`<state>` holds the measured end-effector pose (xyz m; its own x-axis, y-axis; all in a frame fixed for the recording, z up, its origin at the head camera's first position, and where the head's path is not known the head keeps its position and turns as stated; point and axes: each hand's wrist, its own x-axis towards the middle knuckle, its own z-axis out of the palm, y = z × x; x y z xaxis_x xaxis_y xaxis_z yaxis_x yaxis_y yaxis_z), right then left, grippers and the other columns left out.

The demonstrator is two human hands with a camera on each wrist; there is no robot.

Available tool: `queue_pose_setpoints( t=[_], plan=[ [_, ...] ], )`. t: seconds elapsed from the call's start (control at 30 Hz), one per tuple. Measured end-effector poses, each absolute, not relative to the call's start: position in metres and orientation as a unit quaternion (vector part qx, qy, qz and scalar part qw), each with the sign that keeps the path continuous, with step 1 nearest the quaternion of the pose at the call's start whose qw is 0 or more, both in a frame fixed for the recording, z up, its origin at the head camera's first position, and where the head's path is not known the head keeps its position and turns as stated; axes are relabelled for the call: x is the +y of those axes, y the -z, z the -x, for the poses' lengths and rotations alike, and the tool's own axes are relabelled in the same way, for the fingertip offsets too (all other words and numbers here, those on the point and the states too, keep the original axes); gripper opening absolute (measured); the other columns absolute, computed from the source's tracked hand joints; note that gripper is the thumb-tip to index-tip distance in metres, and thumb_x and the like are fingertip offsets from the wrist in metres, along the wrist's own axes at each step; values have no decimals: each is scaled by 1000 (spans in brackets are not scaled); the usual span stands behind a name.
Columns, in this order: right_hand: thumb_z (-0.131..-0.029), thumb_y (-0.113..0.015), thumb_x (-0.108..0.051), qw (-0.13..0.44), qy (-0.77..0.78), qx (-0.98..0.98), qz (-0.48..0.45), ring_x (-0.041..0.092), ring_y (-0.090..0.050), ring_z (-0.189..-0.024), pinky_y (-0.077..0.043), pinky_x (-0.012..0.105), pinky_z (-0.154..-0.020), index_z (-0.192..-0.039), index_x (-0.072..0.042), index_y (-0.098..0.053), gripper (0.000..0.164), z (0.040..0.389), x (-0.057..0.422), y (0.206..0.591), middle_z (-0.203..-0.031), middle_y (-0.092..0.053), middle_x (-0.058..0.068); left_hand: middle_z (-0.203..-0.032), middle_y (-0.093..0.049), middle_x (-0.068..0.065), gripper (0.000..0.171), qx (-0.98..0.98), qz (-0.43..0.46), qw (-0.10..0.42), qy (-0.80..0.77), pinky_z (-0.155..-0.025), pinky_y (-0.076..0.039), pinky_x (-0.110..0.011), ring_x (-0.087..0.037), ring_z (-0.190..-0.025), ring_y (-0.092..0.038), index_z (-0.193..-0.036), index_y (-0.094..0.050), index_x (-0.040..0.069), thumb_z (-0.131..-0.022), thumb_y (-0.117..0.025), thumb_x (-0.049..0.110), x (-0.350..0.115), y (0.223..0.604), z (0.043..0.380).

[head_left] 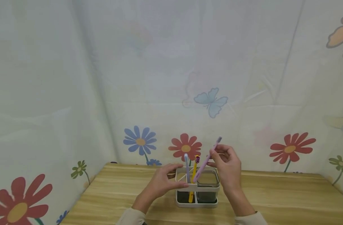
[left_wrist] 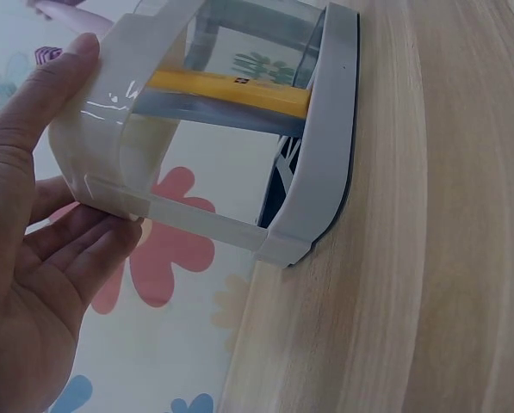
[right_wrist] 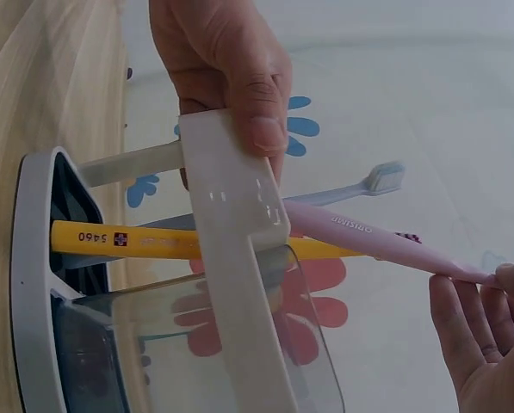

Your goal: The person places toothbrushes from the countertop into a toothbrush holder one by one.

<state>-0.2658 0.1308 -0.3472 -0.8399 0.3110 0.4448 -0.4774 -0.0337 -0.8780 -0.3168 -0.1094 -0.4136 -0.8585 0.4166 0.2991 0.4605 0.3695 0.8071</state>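
Note:
A white toothbrush holder [head_left: 206,189] stands on the wooden table, its upper frame gripped at the left side by my left hand [head_left: 162,180], thumb in front and fingers behind. Inside its left part are a yellow toothbrush [right_wrist: 127,239] and a grey-blue toothbrush [right_wrist: 343,193], both heads up. My right hand [head_left: 229,167] pinches a pale purple toothbrush [head_left: 203,164] near its head, above the holder. That brush tilts, bristles up and right, with its handle end by the rim of the left part. A clear cup [head_left: 217,178] sits in the right part.
The wooden table [head_left: 275,193] reaches to both sides of the holder. Behind it hangs a pale curtain [head_left: 160,78] printed with flowers and butterflies.

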Motion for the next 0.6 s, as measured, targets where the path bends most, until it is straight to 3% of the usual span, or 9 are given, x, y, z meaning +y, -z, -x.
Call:
queue_pose_setpoints(
  t=[0.6],
  plan=[
    [-102,-70,-1,220,-700,-675,-80,20,-71,-91,-66,35,-74,-124,6,-59,26,266,122,365,-113,-62,22,-146,-62,-8,72,-822,269,26,501,-104,-56,-47,-39,-131,-61,-145,-65,11,-84,-93,39,-108,413,310]
  ],
)
